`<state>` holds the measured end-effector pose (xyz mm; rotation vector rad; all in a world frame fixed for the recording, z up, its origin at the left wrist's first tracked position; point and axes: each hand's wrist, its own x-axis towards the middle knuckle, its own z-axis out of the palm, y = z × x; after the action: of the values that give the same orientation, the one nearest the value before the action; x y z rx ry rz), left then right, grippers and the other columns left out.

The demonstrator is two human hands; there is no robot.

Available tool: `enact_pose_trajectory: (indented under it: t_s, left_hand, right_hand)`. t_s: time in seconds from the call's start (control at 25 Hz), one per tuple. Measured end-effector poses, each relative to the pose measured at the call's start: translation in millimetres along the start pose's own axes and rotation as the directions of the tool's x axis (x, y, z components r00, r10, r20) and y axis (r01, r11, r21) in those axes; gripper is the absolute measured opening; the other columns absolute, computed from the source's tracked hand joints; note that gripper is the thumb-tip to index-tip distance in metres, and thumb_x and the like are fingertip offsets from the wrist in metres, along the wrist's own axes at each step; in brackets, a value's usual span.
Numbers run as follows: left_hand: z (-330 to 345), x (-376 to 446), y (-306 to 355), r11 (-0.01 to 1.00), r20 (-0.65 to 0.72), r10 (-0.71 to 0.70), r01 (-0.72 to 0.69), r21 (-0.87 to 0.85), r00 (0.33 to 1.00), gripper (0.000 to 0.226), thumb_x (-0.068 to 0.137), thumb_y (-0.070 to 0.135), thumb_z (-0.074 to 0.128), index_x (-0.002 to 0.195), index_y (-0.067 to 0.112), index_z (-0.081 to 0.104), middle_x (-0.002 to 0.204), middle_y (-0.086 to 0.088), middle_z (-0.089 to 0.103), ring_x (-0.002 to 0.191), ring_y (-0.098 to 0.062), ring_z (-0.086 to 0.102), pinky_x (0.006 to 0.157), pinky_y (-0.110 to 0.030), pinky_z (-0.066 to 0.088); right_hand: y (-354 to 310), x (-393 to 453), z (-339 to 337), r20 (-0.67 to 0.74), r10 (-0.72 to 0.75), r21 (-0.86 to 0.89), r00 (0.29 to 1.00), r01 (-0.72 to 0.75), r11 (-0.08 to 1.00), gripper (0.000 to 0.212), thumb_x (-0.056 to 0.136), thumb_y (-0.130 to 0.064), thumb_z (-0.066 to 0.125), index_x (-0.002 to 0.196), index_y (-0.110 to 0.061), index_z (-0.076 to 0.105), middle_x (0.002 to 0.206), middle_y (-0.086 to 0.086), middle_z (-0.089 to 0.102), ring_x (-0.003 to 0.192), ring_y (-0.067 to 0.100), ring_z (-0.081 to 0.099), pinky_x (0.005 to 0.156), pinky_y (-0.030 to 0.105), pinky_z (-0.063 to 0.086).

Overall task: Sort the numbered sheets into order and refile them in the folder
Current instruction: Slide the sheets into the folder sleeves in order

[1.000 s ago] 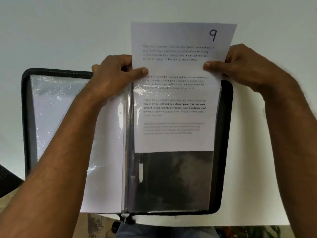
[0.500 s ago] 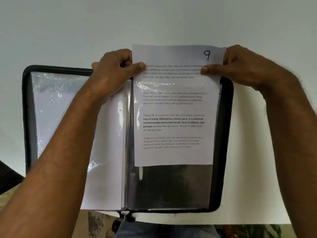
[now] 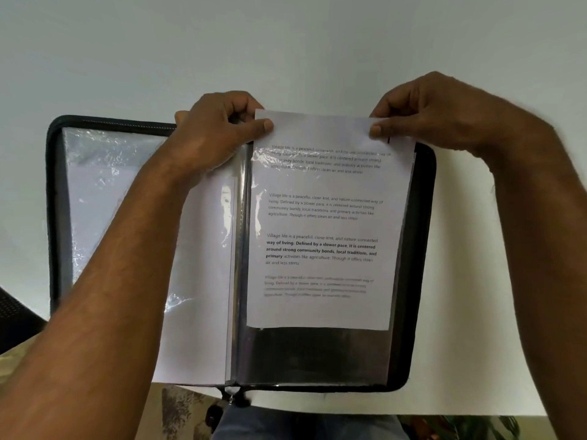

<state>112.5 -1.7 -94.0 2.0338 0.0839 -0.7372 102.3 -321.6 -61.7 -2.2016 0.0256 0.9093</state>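
Currently, head view only. Both forearms reach forward from the bottom corners, hands meeting at the top edge of one printed sheet (image 3: 324, 223).

Left hand (image 3: 219, 131): knuckles up, fingers curled behind the sheet's top left corner, thumb laid flat across the front. Pinch grip on paper, possibly also on the clear sleeve's lip; cannot tell which layers.

Right hand (image 3: 435, 109): mirrored pose at the top right corner, thumb on the front face, fingers folded behind. Thumb covers the spot where a handwritten mark sits; only a dark stroke shows below it.

Sheet position: mostly inside the clear plastic sleeve (image 3: 317, 354) on the right half of the open folder (image 3: 424, 249). Top strip stands above the sleeve mouth. Bottom edge stops short of the sleeve bottom, a dark band of folder backing showing under it. Sheet hangs slightly skewed.

Left half of folder: sleeve holding white paper (image 3: 197, 281), glare across the plastic, partly crossed by the left forearm.

Folder lies flat on a white table (image 3: 476, 344), spine toward the near edge.
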Motion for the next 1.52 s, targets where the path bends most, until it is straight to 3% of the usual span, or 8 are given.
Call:
enact_pose_trajectory:
  t_s: [0.24, 0.52, 0.64, 0.84, 1.08, 1.2, 1.36, 1.52]
  left_hand:
    - [-3.2, -0.2, 0.3, 0.976, 0.05, 0.052, -0.062, 0.209, 0.997, 0.012, 0.081, 0.051, 0.081, 0.085, 0.042, 0.074, 0.092, 0.019, 0.057, 0.089, -0.003, 0.056, 0.103, -0.051, 0.039]
    - [-3.4, -6.0, 5.1, 0.946, 0.038, 0.077, -0.085, 0.314, 0.996, 0.017, 0.08, 0.051, 0.083, 0.078, 0.037, 0.074, 0.095, 0.017, 0.058, 0.119, -0.015, 0.048, 0.116, -0.051, 0.025]
    - [-2.7, -5.6, 3.2, 0.944, 0.069, 0.096, -0.112, 0.311, 0.993, 0.02, 0.074, 0.058, 0.084, 0.08, 0.041, 0.077, 0.103, 0.015, 0.062, 0.122, -0.018, 0.051, 0.115, -0.054, 0.025]
    - [-2.3, -3.3, 0.2, 0.927, 0.055, 0.122, -0.134, 0.351, 0.991, 0.021, 0.072, 0.057, 0.086, 0.081, 0.04, 0.077, 0.11, 0.011, 0.06, 0.121, -0.018, 0.051, 0.109, -0.048, 0.025]
    - [1.4, -6.2, 0.7, 0.912, 0.022, 0.132, -0.13, 0.389, 0.991, 0.021, 0.076, 0.049, 0.086, 0.079, 0.033, 0.073, 0.107, 0.014, 0.052, 0.119, -0.011, 0.04, 0.103, -0.042, 0.023]
    - [3.1, -6.8, 0.4, 0.905, 0.004, 0.133, -0.123, 0.407, 0.991, 0.019, 0.078, 0.048, 0.085, 0.079, 0.034, 0.072, 0.11, 0.012, 0.052, 0.12, -0.012, 0.038, 0.101, -0.04, 0.021]
    - [8.8, -8.1, -2.3, 0.87, -0.025, 0.163, -0.132, 0.475, 0.986, 0.02, 0.081, 0.05, 0.083, 0.078, 0.037, 0.068, 0.111, 0.012, 0.049, 0.12, -0.013, 0.037, 0.097, -0.038, 0.02]
    - [21.2, -14.0, -5.4, 0.834, -0.107, 0.217, -0.127, 0.537, 0.97, 0.02, 0.085, 0.051, 0.078, 0.081, 0.036, 0.065, 0.116, 0.007, 0.054, 0.125, -0.021, 0.043, 0.094, -0.039, 0.02]
  right_hand:
    - [-15.0, 8.4, 5.2, 0.087, -0.039, -0.047, 0.995, 0.043, 0.998, 0.005, 0.095, -0.027, 0.073, 0.096, -0.027, 0.078, 0.089, -0.008, 0.078, 0.08, 0.001, 0.069, 0.079, 0.022, 0.049]
    - [-32.2, 13.8, 5.6, 0.236, 0.039, -0.299, 0.971, 0.034, 0.954, 0.006, 0.093, -0.032, 0.075, 0.088, -0.034, 0.078, 0.081, -0.025, 0.073, 0.077, -0.011, 0.064, 0.075, 0.023, 0.046]
    - [-44.0, 14.0, 12.0, 0.272, 0.085, -0.399, 0.959, 0.032, 0.917, 0.01, 0.092, -0.029, 0.076, 0.084, -0.036, 0.078, 0.066, -0.031, 0.067, 0.072, -0.01, 0.061, 0.07, 0.023, 0.043]
    - [-60.6, 9.5, 32.1, 0.294, 0.12, -0.536, 0.948, 0.06, 0.842, 0.015, 0.089, -0.023, 0.08, 0.087, -0.038, 0.081, 0.082, -0.015, 0.073, 0.083, 0.008, 0.066, 0.076, 0.035, 0.055]
    - [-68.0, -1.3, 39.5, 0.301, 0.117, -0.617, 0.946, 0.1, 0.781, 0.022, 0.09, -0.012, 0.073, 0.084, -0.031, 0.082, 0.072, -0.012, 0.071, 0.061, 0.005, 0.06, 0.053, 0.023, 0.039]
    - [-65.4, -4.9, 38.3, 0.272, 0.098, -0.596, 0.957, 0.088, 0.798, 0.016, 0.095, -0.024, 0.069, 0.087, -0.026, 0.082, 0.066, -0.01, 0.066, 0.06, 0.008, 0.054, 0.062, 0.027, 0.044]
    - [-52.3, -15.2, 33.8, 0.19, 0.164, -0.413, 0.968, -0.073, 0.908, 0.061, 0.1, -0.071, 0.038, 0.086, -0.028, 0.081, 0.087, -0.009, 0.076, 0.09, 0.011, 0.066, 0.093, 0.038, 0.048]
    - [-21.7, -35.0, 34.5, 0.083, 0.008, -0.276, 0.997, 0.015, 0.961, 0.047, 0.093, -0.066, 0.059, 0.084, -0.024, 0.078, 0.086, -0.001, 0.074, 0.086, 0.014, 0.066, 0.08, 0.034, 0.047]
